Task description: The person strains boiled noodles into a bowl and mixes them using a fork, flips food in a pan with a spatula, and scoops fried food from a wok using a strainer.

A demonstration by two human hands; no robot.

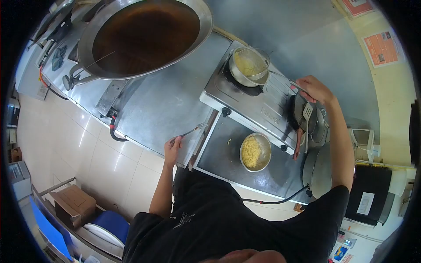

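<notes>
I see the left hand (172, 148) at eight o'clock, fingers closed round a fork (192, 130); right hand (313, 89) at two, fingers gripping a strainer (269, 69) over a pot (245, 79)

A steel counter (175, 98), stove (267, 105), cooking pot (245, 80) and large wok (205, 22) mark this as a kitchen.

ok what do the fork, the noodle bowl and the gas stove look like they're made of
Fork: probably steel; the tines look silvery, while the darker handle is unclear.
Noodle bowl: likely stainless steel or aluminium, its bare inner wall grey with a soft sheen.
Gas stove: apparently sheet metal, satin finish, judging by its silvery, softly reflecting top.
</notes>
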